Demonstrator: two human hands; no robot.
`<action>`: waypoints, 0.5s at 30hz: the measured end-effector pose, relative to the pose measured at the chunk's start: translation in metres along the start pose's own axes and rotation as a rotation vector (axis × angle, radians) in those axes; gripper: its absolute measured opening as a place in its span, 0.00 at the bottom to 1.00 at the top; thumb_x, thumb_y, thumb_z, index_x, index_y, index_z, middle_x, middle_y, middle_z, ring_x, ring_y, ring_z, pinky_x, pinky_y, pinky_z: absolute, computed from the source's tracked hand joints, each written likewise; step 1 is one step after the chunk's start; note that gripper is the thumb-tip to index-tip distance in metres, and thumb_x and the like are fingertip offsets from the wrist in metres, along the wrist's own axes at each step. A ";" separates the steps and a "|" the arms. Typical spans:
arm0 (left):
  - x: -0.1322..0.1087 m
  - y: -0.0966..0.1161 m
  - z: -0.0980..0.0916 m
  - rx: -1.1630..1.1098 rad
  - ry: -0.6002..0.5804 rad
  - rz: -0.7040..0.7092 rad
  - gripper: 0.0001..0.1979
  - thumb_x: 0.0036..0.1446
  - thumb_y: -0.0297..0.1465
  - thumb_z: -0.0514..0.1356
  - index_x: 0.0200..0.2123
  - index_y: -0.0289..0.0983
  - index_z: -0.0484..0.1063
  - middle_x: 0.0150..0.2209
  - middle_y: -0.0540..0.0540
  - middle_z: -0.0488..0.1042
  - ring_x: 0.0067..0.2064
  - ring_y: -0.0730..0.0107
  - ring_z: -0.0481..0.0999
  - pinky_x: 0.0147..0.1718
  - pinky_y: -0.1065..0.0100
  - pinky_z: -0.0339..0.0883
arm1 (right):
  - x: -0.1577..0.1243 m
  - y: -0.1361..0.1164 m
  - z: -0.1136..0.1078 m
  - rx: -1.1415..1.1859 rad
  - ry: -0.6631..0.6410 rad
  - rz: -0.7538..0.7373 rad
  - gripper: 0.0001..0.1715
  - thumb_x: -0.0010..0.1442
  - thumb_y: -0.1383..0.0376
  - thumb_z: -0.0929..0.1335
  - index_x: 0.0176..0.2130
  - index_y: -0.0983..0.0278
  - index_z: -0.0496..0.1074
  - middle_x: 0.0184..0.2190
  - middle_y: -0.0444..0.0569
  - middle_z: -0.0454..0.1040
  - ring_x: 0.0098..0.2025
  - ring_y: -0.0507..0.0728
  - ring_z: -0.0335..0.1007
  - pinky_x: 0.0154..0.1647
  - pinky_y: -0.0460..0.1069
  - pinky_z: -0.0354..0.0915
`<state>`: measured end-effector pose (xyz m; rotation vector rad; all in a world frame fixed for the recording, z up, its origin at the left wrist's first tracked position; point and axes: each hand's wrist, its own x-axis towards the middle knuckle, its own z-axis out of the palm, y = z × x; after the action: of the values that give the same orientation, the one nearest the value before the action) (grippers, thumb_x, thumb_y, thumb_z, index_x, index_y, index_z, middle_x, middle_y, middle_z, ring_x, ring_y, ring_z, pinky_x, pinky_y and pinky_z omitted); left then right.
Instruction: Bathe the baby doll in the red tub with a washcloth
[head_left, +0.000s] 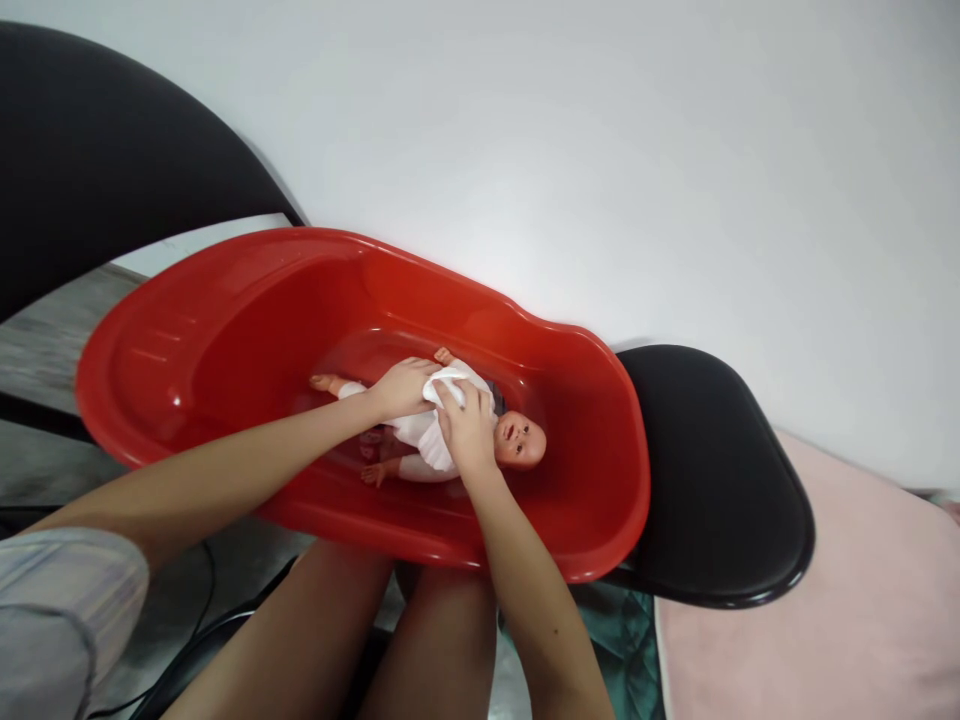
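A baby doll (520,440) in a white outfit lies on its back in a red baby bathtub (225,290). Its head points right and its legs left. Over the doll's chest is a bunched white cloth (448,378); I cannot tell whether it is loose or part of the outfit. My left hand (407,388) closes on the cloth's left side, its fingertips partly hidden. From the right, my right hand (466,425) bends its fingers onto the same cloth, close to the doll's neck. Both hands cover part of the doll's torso.
The tub rests against a white wall (600,150). A black chair seat (712,480) is at its right end, and a large black chair part (112,150) rises at the left. Pink fabric (825,600) lies at the lower right, dark green quilted fabric (619,640) beside it. My legs are under the near rim.
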<state>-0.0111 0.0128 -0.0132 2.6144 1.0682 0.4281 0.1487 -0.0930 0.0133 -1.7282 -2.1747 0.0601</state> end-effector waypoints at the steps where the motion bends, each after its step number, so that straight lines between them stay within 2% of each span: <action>1: 0.000 0.000 0.000 0.008 -0.005 0.014 0.19 0.67 0.36 0.60 0.58 0.39 0.80 0.61 0.39 0.78 0.62 0.52 0.75 0.66 0.57 0.61 | 0.001 -0.001 -0.002 0.002 -0.018 0.028 0.26 0.74 0.67 0.64 0.66 0.54 0.74 0.64 0.58 0.68 0.59 0.64 0.67 0.65 0.59 0.66; 5: 0.000 0.000 0.001 0.023 -0.025 0.049 0.23 0.63 0.35 0.64 0.60 0.37 0.78 0.60 0.36 0.78 0.63 0.49 0.75 0.65 0.55 0.61 | 0.003 -0.009 -0.011 0.012 -0.105 0.155 0.23 0.74 0.62 0.65 0.65 0.57 0.74 0.62 0.61 0.68 0.57 0.65 0.69 0.57 0.57 0.70; 9: -0.001 0.001 0.001 0.025 -0.036 0.054 0.18 0.62 0.33 0.65 0.55 0.39 0.80 0.57 0.38 0.80 0.60 0.50 0.76 0.63 0.55 0.63 | 0.004 -0.014 -0.019 0.013 -0.167 0.278 0.25 0.76 0.54 0.63 0.64 0.61 0.72 0.56 0.61 0.73 0.50 0.64 0.75 0.49 0.54 0.70; 12: -0.002 0.002 -0.001 0.029 -0.042 0.067 0.18 0.64 0.33 0.63 0.55 0.38 0.80 0.57 0.37 0.80 0.60 0.50 0.76 0.64 0.55 0.62 | 0.003 -0.016 -0.023 0.028 -0.203 0.362 0.27 0.76 0.51 0.61 0.62 0.66 0.71 0.48 0.60 0.78 0.45 0.65 0.78 0.47 0.54 0.69; 15: -0.004 0.005 -0.005 0.030 -0.054 0.066 0.17 0.64 0.31 0.61 0.55 0.38 0.80 0.56 0.37 0.80 0.60 0.51 0.76 0.65 0.54 0.61 | 0.003 -0.016 -0.022 0.056 -0.203 0.403 0.27 0.78 0.51 0.59 0.60 0.67 0.70 0.43 0.59 0.80 0.45 0.66 0.78 0.47 0.54 0.69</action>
<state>-0.0125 0.0077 -0.0070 2.6777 0.9812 0.3556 0.1403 -0.0987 0.0388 -2.1816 -1.8957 0.4106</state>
